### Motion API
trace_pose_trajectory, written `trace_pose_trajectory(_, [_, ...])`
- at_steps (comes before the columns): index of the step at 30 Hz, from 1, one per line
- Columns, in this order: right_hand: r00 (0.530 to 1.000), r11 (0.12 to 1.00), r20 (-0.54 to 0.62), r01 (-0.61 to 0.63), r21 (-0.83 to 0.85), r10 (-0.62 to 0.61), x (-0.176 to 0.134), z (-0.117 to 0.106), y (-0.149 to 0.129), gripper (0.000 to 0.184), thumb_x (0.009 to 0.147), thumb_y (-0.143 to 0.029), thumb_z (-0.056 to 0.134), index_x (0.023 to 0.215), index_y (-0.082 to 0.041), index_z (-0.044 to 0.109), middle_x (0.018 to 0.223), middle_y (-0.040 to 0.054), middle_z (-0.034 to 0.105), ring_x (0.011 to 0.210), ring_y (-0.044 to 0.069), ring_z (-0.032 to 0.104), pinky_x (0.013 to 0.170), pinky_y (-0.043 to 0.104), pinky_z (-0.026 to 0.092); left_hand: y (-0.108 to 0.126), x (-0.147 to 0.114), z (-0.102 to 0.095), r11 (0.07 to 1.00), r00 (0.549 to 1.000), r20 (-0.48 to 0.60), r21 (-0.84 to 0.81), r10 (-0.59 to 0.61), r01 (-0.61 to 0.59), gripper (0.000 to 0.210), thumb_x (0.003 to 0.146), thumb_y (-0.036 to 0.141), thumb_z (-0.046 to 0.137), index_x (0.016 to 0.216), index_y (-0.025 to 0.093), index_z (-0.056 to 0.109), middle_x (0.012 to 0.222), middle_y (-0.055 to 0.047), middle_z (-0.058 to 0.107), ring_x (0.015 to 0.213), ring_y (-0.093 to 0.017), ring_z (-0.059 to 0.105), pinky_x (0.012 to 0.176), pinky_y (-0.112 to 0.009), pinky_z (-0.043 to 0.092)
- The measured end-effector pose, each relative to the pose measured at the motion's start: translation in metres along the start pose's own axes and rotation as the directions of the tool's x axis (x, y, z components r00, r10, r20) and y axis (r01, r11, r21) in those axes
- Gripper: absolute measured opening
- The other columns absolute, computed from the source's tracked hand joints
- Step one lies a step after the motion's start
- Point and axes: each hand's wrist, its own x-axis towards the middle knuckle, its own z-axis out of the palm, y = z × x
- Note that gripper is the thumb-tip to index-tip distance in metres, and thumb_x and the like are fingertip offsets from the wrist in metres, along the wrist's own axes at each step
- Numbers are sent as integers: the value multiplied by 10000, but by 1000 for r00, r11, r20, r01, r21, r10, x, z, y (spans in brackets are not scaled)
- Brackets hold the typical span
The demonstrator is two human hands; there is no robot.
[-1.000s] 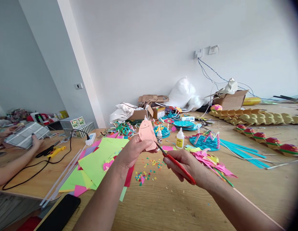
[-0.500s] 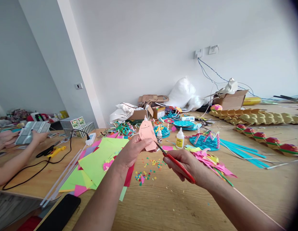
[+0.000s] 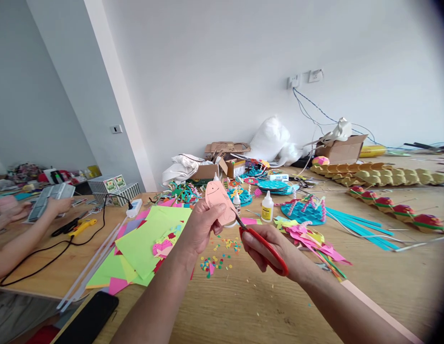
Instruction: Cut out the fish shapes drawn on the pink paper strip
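Paper (image 3: 215, 195) sat pinched in the raised left hand (image 3: 203, 222); the right hand (image 3: 270, 246) gripped scissors (image 3: 257, 237) angled far left.

red scissors (image 3: 264, 242) slightly steeper in tilt than before

Black phone (image 3: 88, 317) lower left; egg cartons (image 3: 401, 177) right.

A piece of salmon-pink paper (image 3: 217, 196) is held up off the table, longer than wide, rounded at the top and leaning slightly. Thin dark lines are drawn on it: a short curve near the top and longer, looping ones lower down. The scissors (image 3: 260, 241) have red handles to the lower right of the paper; their dark blades slant up to its lower right edge.
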Motion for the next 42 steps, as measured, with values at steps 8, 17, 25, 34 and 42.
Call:
trace_pose_trajectory(8, [996, 991, 22, 78, 113, -81, 0, 3, 2, 512, 772, -672, 437, 563, -205, 438, 378, -47, 424, 364, 89, 356, 390, 219, 249, -3, -2, 4, 998, 1000, -8, 60, 27, -27, 300, 722, 314, 607, 527, 158, 442, 450, 64, 378, 411, -37, 292, 398, -183, 223])
trace_pose_trajectory(17, [997, 986, 6, 80, 148, -82, 2, 6, 9, 521, 775, -684, 431, 571, -205, 439, 341, -60, 409, 322, 82, 331, 377, 216, 224, -2, -2, 2, 996, 999, -25, 82, 24, -22, 271, 719, 319, 607, 544, 157, 479, 462, 59, 409, 413, -42, 307, 401, -193, 224])
trace_pose_trajectory(25, [997, 984, -26, 71, 166, -68, 4, 8, 12, 530, 751, -703, 445, 555, -211, 426, 334, -68, 394, 307, 79, 331, 366, 214, 219, -2, -3, 8, 999, 998, -52, 37, 19, -17, 273, 689, 325, 633, 551, 159, 466, 463, 62, 411, 406, -36, 306, 394, -187, 214])
trace_pose_trajectory(34, [997, 989, -43, 75, 131, -70, 3, 8, 6, 515, 752, -687, 449, 557, -210, 432, 346, -59, 410, 329, 89, 368, 369, 215, 257, -2, -4, 14, 999, 997, -61, 39, 38, -36, 269, 700, 329, 613, 552, 154, 472, 438, 66, 381, 395, -35, 280, 384, -185, 200])
trace_pose_trajectory(42, [995, 987, -58, 84, 137, -77, 3, 8, 7, 501, 760, -673, 448, 569, -210, 434, 356, -60, 418, 336, 93, 383, 370, 215, 270, -6, -5, 14, 1000, 999, -46, 26, 12, -11, 264, 707, 344, 615, 571, 153, 493, 439, 70, 381, 394, -32, 277, 391, -181, 206])
